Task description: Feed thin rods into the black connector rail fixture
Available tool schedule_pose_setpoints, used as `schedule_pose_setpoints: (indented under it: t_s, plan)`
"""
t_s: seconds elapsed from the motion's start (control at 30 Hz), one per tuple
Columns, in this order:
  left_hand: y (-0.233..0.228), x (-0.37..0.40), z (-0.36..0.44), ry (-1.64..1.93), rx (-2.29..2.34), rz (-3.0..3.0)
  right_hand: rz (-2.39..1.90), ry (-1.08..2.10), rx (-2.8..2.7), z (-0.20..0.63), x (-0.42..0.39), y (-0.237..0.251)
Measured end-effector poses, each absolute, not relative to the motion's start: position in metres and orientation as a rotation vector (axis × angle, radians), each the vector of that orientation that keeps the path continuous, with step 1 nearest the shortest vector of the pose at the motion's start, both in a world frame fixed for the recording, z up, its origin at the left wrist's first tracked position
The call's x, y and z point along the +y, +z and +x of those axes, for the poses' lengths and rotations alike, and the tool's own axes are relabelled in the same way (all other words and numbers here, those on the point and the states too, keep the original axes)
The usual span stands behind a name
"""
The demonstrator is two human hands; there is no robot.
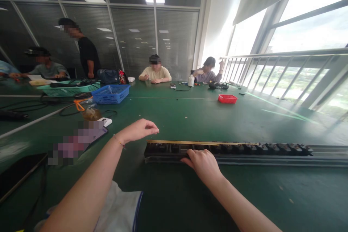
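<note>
A long dark rail [266, 161] lies crosswise on the green table, carrying a row of black block-like parts [282, 148]. Thin brass-coloured strips [179, 141] run along the top of its left part. My right hand [202, 161] is closed over the rail near its left half, thumb at the near side and fingers curled onto the blocks; its fingertips are partly hidden. Just beyond the rail's left end, my left hand [140, 129] hovers with thumb and fingers pinched together. Whatever is between those fingertips, if anything, is too small to make out.
A red tray [227, 98] stands farther back. To the left are a blue basket [111, 94], a green basket [70, 90], a jar with an orange strap [89, 108] and cables. A pale cloth [122, 206] lies near me. Several people sit or stand across the table.
</note>
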State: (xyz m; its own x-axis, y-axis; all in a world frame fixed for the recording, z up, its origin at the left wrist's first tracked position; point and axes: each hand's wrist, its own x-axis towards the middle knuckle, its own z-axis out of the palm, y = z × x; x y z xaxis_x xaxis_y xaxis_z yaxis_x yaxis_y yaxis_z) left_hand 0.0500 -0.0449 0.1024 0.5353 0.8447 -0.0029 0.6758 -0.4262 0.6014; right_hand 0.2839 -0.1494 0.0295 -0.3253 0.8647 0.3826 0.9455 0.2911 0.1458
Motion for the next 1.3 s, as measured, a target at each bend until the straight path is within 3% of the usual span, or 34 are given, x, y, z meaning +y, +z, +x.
schedule_pose_setpoints:
  t_s: [0.13,0.43,0.67,0.83,0.97,1.3]
  plan:
    - [0.122,-0.064,0.051,0.208,1.233,2.335,-1.559,-0.478,-2.285,0.287,-0.154,0.022]
    - [0.111,-0.058,0.057,0.148,1.174,2.285,-1.479,-0.498,-2.241,0.287,-0.157,0.015]
    - [0.111,-0.057,0.058,0.215,1.151,2.281,-1.467,-0.498,-2.218,0.287,-0.157,0.012]
    - [0.109,-0.05,0.057,0.541,1.366,2.518,-1.479,-0.491,-2.221,0.287,-0.157,0.013]
    - [0.086,-0.031,0.049,0.696,1.553,2.644,-1.472,-0.497,-2.207,0.287,-0.157,0.014]
    - [0.012,-0.005,0.041,0.527,1.733,2.771,-1.49,-0.457,-2.212,0.287,-0.156,0.013]
